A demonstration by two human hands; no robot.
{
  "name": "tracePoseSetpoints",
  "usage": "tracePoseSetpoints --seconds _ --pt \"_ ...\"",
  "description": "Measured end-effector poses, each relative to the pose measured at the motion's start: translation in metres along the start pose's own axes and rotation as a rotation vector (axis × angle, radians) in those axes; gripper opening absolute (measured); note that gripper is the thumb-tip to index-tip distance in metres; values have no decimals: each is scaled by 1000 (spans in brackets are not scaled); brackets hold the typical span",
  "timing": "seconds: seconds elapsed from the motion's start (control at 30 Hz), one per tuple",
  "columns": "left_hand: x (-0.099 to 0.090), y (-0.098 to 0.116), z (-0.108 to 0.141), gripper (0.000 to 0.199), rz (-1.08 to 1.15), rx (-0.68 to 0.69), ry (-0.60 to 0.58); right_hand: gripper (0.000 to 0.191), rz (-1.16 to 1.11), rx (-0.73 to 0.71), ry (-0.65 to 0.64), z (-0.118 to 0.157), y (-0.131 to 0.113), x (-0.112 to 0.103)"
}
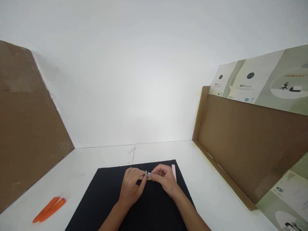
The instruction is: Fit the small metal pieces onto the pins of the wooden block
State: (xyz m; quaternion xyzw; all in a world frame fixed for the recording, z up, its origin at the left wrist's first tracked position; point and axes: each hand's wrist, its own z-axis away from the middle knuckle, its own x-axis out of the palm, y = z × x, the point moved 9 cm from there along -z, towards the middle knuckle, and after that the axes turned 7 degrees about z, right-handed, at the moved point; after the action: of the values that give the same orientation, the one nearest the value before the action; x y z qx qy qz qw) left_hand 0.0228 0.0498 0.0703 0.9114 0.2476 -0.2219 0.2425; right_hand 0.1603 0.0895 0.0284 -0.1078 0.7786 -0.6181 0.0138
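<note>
My left hand (132, 186) is closed in a pinch on a small silvery piece (146, 173), held upright. Opposite it, my right hand (166, 180) pinches another small silvery piece (149, 174), which points toward the left one. The two pieces are very close; whether they touch I cannot tell. Just below them is a small tan strip (150, 178), partly hidden by my fingers. All of this is above a black mat (154, 205). A pale pink stick-like object (173, 171) lies beside my right hand, partly covered by it.
Two orange strips (49, 209) lie on the white table (214, 199), left of the mat. Brown cardboard (29, 128) stands at the left, and a cardboard panel (250, 138) with printed flaps at the right. A white wall (134, 80) rises behind.
</note>
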Motion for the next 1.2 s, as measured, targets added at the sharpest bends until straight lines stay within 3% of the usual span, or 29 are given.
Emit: tracePoseSetpoints --seconds 0.27,0.43,0.63,0.97,1.2 --pt "3 7 -2 13 8 9 -30 22 1 -24 -37 0 0 4" --pt "5 5 -1 15 -3 -8 -54 31 -40 32 70 -3 8 -5" --pt "5 1 0 13 -14 -11 -41 28 48 21 152 -5 6 -18" --pt "3 2 0 12 -1 -5 -32 21 17 -15 -36 1 -4 1" --pt "3 2 0 12 -1 5 -40 22 44 1 -78 3 -6 7"
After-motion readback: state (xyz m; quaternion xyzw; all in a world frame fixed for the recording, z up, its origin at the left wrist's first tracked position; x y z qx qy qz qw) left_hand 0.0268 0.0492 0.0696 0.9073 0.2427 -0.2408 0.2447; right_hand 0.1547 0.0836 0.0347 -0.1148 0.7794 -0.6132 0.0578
